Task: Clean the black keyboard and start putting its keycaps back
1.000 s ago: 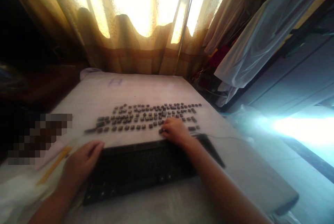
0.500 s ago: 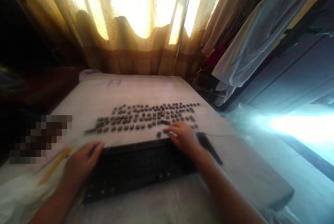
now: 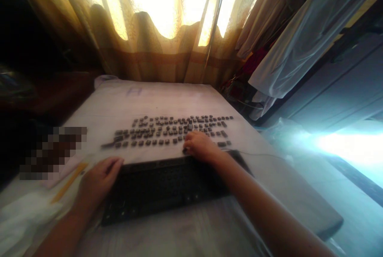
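A black keyboard base (image 3: 155,189) lies at a slant on the pale cloth, most of its keys off. My left hand (image 3: 100,179) is curled against its far left corner, fingers closed by the edge. Behind the base, loose dark keycaps (image 3: 161,142) are spread in several uneven rows. My right hand (image 3: 200,145) reaches over the base's far edge to the front row. Its fingertips are drawn together at a small dark keycap (image 3: 184,151), which shows only in part beneath them. The hand hides some of the keycaps behind it.
A yellow strip (image 3: 68,183) and crumpled white plastic (image 3: 24,213) lie left of my left arm, near a blurred-out patch. A thin cable (image 3: 263,154) runs to the right across the cloth-covered surface (image 3: 284,185). Curtains (image 3: 167,65) hang behind its far edge.
My right hand has shifted left along the front row and now covers the loose keycap that lay there in view. My left hand stays at the keyboard's corner. The whole view has shifted slightly.
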A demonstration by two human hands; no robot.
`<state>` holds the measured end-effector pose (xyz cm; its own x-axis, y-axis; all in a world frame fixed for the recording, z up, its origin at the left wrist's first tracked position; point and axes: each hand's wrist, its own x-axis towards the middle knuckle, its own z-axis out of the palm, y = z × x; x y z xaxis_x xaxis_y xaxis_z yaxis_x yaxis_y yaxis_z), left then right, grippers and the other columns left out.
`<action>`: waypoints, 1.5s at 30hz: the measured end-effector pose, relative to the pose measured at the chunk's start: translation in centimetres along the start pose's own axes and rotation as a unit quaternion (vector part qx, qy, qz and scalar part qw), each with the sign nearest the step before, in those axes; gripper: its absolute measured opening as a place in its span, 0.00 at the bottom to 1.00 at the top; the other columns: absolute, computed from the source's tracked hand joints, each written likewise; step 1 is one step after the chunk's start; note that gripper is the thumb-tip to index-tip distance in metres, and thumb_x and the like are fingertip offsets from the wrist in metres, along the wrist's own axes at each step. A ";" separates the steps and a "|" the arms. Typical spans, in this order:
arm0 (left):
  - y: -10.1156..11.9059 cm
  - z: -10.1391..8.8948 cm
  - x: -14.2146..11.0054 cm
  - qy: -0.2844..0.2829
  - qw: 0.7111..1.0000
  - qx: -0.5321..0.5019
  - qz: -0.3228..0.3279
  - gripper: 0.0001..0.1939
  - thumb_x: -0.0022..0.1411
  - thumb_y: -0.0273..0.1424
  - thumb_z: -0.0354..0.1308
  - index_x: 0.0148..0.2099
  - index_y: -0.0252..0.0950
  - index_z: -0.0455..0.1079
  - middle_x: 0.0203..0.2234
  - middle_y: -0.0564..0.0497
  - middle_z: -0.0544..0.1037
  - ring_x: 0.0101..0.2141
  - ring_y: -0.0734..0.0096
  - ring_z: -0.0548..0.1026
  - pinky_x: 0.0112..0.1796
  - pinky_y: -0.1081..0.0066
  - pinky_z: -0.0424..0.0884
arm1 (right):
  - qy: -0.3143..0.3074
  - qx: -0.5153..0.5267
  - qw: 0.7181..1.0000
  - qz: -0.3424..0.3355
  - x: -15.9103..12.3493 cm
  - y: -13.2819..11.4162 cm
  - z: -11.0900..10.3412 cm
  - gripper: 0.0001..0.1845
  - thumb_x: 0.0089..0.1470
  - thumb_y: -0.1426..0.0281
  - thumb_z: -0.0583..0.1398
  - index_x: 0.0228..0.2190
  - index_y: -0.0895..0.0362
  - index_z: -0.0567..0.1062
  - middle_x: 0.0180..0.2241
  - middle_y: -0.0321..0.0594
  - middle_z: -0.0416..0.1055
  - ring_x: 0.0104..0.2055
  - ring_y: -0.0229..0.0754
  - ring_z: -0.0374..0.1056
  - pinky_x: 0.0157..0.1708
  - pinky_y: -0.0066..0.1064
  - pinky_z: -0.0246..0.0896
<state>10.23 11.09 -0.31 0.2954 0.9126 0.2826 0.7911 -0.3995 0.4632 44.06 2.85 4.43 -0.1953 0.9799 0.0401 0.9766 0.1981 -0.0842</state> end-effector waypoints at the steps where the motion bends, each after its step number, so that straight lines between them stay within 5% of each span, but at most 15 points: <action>1: 0.0 0.0 0.0 0.000 1.000 -0.002 0.001 0.17 0.63 0.44 0.50 0.38 0.42 0.76 0.33 0.50 0.84 0.35 0.61 0.81 0.35 0.71 0.73 | 0.001 0.005 1.000 0.002 0.1 -0.1 0.0 0.03 0.54 0.73 0.67 0.32 0.54 0.83 0.42 0.45 0.77 0.46 0.47 0.69 0.45 0.36 0.62; 6: -0.3 -0.4 0.0 0.013 1.000 -0.004 0.013 0.17 0.64 0.43 0.49 0.40 0.41 0.76 0.34 0.49 0.83 0.32 0.62 0.80 0.35 0.70 0.73 | 0.049 0.039 0.997 0.034 -1.1 -1.4 -0.7 0.05 0.56 0.72 0.67 0.36 0.58 0.80 0.44 0.46 0.77 0.49 0.48 0.70 0.50 0.38 0.62; 9: 0.6 -1.2 -0.6 0.067 0.995 0.016 0.073 0.17 0.67 0.40 0.48 0.45 0.38 0.74 0.39 0.44 0.82 0.36 0.59 0.80 0.41 0.64 0.74 | 0.090 0.088 0.990 0.068 -3.4 -3.3 -1.3 0.05 0.58 0.72 0.64 0.39 0.58 0.78 0.43 0.43 0.78 0.45 0.44 0.73 0.47 0.35 0.65; 12: 3.6 -1.7 -2.1 0.126 0.973 0.010 0.195 0.16 0.69 0.40 0.51 0.48 0.37 0.74 0.41 0.42 0.81 0.43 0.54 0.79 0.47 0.58 0.74 | 0.134 0.289 0.942 0.109 -6.0 -5.5 -1.0 0.03 0.57 0.73 0.64 0.36 0.56 0.78 0.32 0.37 0.79 0.34 0.39 0.74 0.36 0.29 0.66; 17: 10.2 -0.6 -5.5 0.034 0.937 -0.111 0.329 0.13 0.70 0.36 0.55 0.53 0.40 0.72 0.41 0.48 0.81 0.41 0.65 0.80 0.43 0.67 0.77 | 0.171 0.423 0.882 0.120 -8.9 -8.3 0.7 0.06 0.54 0.72 0.65 0.36 0.55 0.78 0.28 0.34 0.78 0.28 0.37 0.72 0.28 0.26 0.64; 21: 12.4 0.8 -6.9 -0.013 0.930 -0.179 0.320 0.11 0.68 0.32 0.57 0.52 0.40 0.73 0.40 0.49 0.82 0.39 0.67 0.80 0.41 0.69 0.77 | 0.177 0.447 0.871 0.104 -9.8 -9.4 1.1 0.04 0.52 0.72 0.65 0.34 0.54 0.79 0.27 0.33 0.77 0.28 0.36 0.71 0.28 0.25 0.64; 30: 12.9 0.9 -7.8 -0.082 0.934 -0.272 0.217 0.06 0.65 0.34 0.60 0.42 0.40 0.76 0.27 0.54 0.79 0.25 0.74 0.76 0.26 0.77 0.72 | 0.216 0.465 0.858 0.029 -10.8 -9.0 1.9 0.03 0.57 0.71 0.63 0.35 0.53 0.79 0.31 0.37 0.78 0.32 0.38 0.73 0.31 0.27 0.67; 45: 12.9 1.3 -8.0 -0.070 0.932 -0.273 0.228 0.05 0.65 0.34 0.61 0.42 0.40 0.75 0.28 0.53 0.80 0.27 0.72 0.78 0.29 0.76 0.75 | 0.230 0.455 0.860 0.003 -10.9 -8.9 2.1 0.05 0.58 0.73 0.63 0.37 0.52 0.79 0.34 0.40 0.79 0.36 0.41 0.75 0.37 0.32 0.71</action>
<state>18.73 -1.28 2.28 0.6310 0.6242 0.4607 0.1862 -0.6983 0.6912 37.32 -9.55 2.64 0.0697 0.9098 0.4091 0.4607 0.3344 -0.8221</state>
